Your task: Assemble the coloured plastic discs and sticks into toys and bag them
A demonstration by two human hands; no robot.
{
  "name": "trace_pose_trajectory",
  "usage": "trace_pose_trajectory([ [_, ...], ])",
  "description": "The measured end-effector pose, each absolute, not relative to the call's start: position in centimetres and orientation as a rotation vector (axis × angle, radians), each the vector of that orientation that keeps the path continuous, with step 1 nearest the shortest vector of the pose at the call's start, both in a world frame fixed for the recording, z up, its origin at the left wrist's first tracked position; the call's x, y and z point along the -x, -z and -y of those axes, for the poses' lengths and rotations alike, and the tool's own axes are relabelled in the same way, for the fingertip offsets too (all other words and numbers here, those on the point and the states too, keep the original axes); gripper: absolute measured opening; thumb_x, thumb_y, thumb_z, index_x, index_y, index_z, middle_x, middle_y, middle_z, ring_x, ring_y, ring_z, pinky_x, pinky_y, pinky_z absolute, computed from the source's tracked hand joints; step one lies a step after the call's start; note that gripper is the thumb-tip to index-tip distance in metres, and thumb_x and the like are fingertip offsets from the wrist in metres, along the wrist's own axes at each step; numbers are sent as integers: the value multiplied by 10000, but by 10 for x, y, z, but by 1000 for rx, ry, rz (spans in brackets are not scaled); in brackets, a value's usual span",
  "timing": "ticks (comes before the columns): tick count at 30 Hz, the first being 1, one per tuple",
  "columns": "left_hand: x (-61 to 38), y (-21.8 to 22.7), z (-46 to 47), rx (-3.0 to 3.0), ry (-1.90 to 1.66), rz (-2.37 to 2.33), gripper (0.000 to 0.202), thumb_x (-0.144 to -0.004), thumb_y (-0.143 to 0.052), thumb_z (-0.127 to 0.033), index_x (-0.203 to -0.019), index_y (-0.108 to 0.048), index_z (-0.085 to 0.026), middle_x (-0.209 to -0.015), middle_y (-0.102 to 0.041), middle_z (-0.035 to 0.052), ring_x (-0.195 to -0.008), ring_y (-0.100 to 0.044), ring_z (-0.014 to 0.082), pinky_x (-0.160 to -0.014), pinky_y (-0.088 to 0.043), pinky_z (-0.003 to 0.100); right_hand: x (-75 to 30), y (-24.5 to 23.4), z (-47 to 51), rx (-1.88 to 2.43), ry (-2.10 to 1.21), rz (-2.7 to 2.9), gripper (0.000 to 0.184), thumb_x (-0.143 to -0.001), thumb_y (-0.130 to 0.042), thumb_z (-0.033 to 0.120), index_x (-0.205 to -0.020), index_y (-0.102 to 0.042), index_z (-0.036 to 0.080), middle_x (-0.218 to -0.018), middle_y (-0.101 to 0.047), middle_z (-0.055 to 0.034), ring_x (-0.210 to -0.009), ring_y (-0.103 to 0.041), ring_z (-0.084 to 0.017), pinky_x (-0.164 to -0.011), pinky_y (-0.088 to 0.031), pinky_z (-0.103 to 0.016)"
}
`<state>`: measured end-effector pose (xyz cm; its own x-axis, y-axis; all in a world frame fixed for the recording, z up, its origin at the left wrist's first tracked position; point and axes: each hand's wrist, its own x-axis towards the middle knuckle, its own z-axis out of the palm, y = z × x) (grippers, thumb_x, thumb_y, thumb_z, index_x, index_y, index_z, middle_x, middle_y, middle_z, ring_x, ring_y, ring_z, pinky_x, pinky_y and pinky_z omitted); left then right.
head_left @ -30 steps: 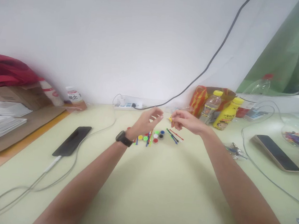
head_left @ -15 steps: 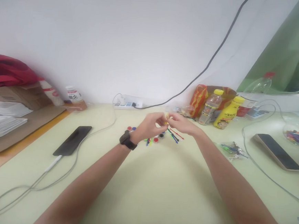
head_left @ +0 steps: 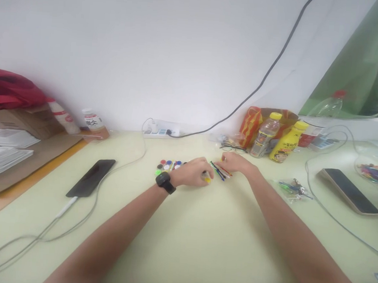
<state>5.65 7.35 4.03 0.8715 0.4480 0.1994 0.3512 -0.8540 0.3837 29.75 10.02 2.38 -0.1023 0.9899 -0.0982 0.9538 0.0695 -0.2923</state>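
Observation:
My left hand (head_left: 193, 172), with a black watch on its wrist, is low over the table with its fingertips pinched on a small yellow piece (head_left: 207, 180). Its exact kind is too small to make out. Just left of that hand lie several small coloured discs (head_left: 163, 162), red, blue, black, white and green, some hidden behind the fingers. My right hand (head_left: 236, 162) is closed beside thin coloured plastic sticks (head_left: 219, 172) with pointed ends. A speck of yellow (head_left: 222, 158) shows at its fingertips, too small to name. The sticks lie between the hands.
Eyeglasses (head_left: 232, 148) lie behind my right hand, near two yellow-capped bottles (head_left: 264, 136). Rightward are a small plastic bag (head_left: 292, 189) and a dark slanted device (head_left: 348, 191). A phone (head_left: 92, 178) charges at left. A power strip (head_left: 160, 132) sits against the wall.
My hands were together over the sticks at a yellow piece; now they are apart. The left has moved down, the right slightly right and down. More discs and the eyeglasses show.

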Motion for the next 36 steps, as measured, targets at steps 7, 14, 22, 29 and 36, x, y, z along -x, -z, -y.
trace_pose_trajectory([
  [7, -56, -27, -72, -2914, -356, -810, 454, -982, -575, -470, -1336, -580, -186, -1318, -630, 143, -1276, -533, 319, -1086, -447, 461, -274, -26, -91, 1903, -576, 2259, 318, -845, -738, 228, -1143, -654, 155, -1070, -742, -106, -881, -683, -196, -631, -412, -227],
  [14, -48, -26, -78, -2928, -190, -819, 390, -954, -584, -407, -1281, -605, -196, -1310, -622, 127, -1259, -557, 312, -1051, -470, 419, -259, -30, -85, 1859, -670, 2230, 281, -760, -743, 109, -1033, -703, 159, -1034, -753, -85, -899, -689, -191, -651, -435, -210],
  [22, -41, -35, -89, -2899, -239, -752, 291, -967, -566, -388, -1179, -700, -241, -1140, -679, 82, -1117, -618, 278, -1004, -472, 395, -242, -30, -81, 1860, -817, 2114, 263, -828, -711, 100, -1084, -664, 134, -960, -762, -88, -773, -708, -166, -583, -444, -199],
  [29, -40, -39, -90, -2898, -252, -797, 257, -949, -605, -397, -1116, -735, -251, -1091, -699, 78, -1108, -622, 277, -991, -469, 391, -237, -30, -79, 1843, -938, 1964, 224, -898, -668, 103, -1113, -611, 131, -947, -764, -95, -718, -727, -149, -590, -496, -181],
  [36, -45, -41, -83, -2900, -329, -784, 450, -817, -779, -553, -1156, -698, -269, -1141, -684, 69, -1178, -573, 311, -1003, -462, 411, -246, -44, -74, 1844, -1091, 1892, 223, -884, -642, 32, -1070, -575, 137, -862, -755, -80, -687, -741, -171, -596, -543, -203],
])
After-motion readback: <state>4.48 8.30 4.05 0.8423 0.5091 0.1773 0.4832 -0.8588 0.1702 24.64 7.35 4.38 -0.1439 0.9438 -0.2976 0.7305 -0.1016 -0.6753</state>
